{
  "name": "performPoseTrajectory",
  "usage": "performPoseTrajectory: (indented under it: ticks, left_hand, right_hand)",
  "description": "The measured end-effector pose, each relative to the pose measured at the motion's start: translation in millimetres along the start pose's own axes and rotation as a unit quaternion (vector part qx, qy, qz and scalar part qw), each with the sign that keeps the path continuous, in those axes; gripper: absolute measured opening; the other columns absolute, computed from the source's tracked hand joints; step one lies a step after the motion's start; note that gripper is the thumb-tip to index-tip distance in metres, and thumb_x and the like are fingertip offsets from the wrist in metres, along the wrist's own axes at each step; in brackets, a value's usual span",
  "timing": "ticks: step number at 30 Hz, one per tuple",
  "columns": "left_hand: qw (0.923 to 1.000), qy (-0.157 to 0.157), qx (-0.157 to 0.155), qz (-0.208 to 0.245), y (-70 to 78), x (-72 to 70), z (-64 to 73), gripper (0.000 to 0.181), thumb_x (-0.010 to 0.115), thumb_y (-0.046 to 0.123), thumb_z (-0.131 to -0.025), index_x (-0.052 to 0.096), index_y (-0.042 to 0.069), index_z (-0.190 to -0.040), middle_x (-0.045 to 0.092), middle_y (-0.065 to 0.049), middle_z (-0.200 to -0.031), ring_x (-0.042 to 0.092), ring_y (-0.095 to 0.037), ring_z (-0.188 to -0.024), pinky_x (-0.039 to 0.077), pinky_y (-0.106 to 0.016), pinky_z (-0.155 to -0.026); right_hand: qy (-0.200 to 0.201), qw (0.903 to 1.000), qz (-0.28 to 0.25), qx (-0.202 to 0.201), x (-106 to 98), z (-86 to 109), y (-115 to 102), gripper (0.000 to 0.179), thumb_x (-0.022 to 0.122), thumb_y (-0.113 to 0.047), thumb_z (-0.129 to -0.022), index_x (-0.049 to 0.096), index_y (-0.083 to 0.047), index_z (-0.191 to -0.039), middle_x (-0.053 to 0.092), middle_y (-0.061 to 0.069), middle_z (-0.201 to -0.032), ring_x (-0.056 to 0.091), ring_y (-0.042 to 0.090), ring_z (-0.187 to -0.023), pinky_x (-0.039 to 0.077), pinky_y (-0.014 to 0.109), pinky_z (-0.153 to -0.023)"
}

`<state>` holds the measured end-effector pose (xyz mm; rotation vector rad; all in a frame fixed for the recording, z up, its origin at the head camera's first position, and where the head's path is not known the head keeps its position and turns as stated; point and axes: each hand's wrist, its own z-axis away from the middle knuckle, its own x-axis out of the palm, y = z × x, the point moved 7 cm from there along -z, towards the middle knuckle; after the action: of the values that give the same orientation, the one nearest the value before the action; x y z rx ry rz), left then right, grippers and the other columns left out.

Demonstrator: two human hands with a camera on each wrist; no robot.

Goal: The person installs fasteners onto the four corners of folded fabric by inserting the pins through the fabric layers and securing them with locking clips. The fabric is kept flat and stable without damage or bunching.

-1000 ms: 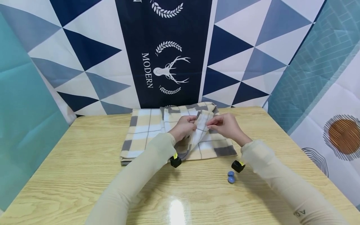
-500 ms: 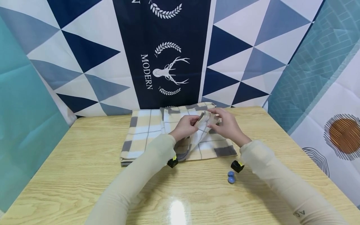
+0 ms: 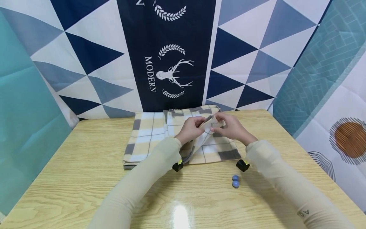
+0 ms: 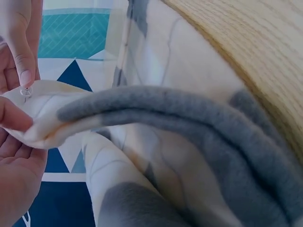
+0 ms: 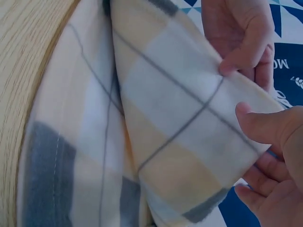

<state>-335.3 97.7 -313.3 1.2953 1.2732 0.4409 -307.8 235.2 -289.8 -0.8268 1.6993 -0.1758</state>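
A plaid fleece blanket (image 3: pixel 148 133) in cream, white and grey lies folded at the back of the table. Its raised flap is between my two hands. My left hand (image 3: pixel 190 128) pinches the flap's edge, thumb on the near face. My right hand (image 3: pixel 230 127) holds the flap's other side between thumb and fingers; in the right wrist view that thumb (image 5: pixel 255 123) lies on the white fabric. A small clear object (image 4: pixel 26 91), its kind unclear, shows at a fingertip against the cloth in the left wrist view. Some fingers are hidden behind the fabric.
Two small blue rounded objects (image 3: pixel 235 181) lie together on the wooden table (image 3: pixel 85 178), nearer than the right hand. A patterned cloth backdrop (image 3: pixel 171 38) stands behind the blanket. Each wrist carries a small black camera (image 3: pixel 243 165).
The right hand has spread its fingers further around the flap and moved slightly closer to the left. The raised flap has folded over between the hands. The blue objects have stayed put.
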Motion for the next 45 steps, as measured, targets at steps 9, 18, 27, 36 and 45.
performPoseTrajectory:
  ticks: [9, 18, 27, 36, 45]
  left_hand:
    - [0.9988, 0.019, 0.042, -0.013, 5.3, 2.4, -0.2, 0.036, 0.077, 0.019, -0.081, 0.069, 0.005, -0.114, 0.074, -0.010, -0.108, 0.065, -0.008, -0.083, 0.049, -0.012, -0.070]
    - [0.9980, 0.046, 0.042, -0.012, -2.6, -3.2, -3.3, 0.032, 0.076, 0.014, -0.082, 0.071, 0.003, -0.111, 0.074, -0.012, -0.105, 0.063, -0.004, -0.078, 0.047, -0.009, -0.066]
    - [0.9987, 0.037, 0.033, 0.010, -4.6, -1.6, -1.7, 0.029, 0.076, 0.014, -0.082, 0.072, 0.004, -0.109, 0.075, -0.012, -0.102, 0.057, 0.001, -0.070, 0.047, -0.011, -0.063]
    - [0.9984, 0.049, 0.022, 0.019, -5.2, 0.9, 0.1, 0.029, 0.079, 0.014, -0.079, 0.073, 0.003, -0.105, 0.075, -0.014, -0.096, 0.056, 0.002, -0.065, 0.045, -0.011, -0.059]
    - [0.9957, 0.090, 0.021, 0.010, -4.7, -0.7, 1.5, 0.024, 0.081, 0.016, -0.077, 0.077, 0.005, -0.097, 0.076, -0.010, -0.091, 0.066, 0.000, -0.071, 0.047, -0.011, -0.060]
  right_hand:
    - [0.043, 0.9977, -0.038, 0.038, -4, 1.8, 11, 0.029, 0.079, -0.013, -0.078, 0.069, 0.000, -0.103, 0.073, 0.018, -0.095, 0.070, 0.033, -0.091, 0.055, 0.049, -0.087]
    - [0.086, 0.9943, -0.040, 0.049, -9, 1.4, 17, 0.022, 0.080, -0.018, -0.077, 0.076, -0.004, -0.093, 0.075, 0.015, -0.088, 0.064, 0.001, -0.071, 0.052, 0.016, -0.063]
    - [0.043, 0.9961, -0.066, 0.040, -1, -0.2, 21, 0.035, 0.079, -0.020, -0.079, 0.070, -0.002, -0.108, 0.072, 0.017, -0.103, 0.068, 0.023, -0.090, 0.057, 0.038, -0.081]
    - [0.065, 0.9942, -0.072, 0.046, 2, 3.9, 24, 0.027, 0.081, -0.019, -0.077, 0.075, -0.005, -0.099, 0.075, 0.014, -0.095, 0.069, 0.015, -0.085, 0.054, 0.021, -0.073]
    - [0.111, 0.9907, -0.074, 0.024, -3, 4.0, 19, 0.015, 0.079, -0.007, -0.075, 0.077, 0.000, -0.087, 0.075, 0.018, -0.085, 0.054, -0.008, -0.064, 0.048, 0.014, -0.062]
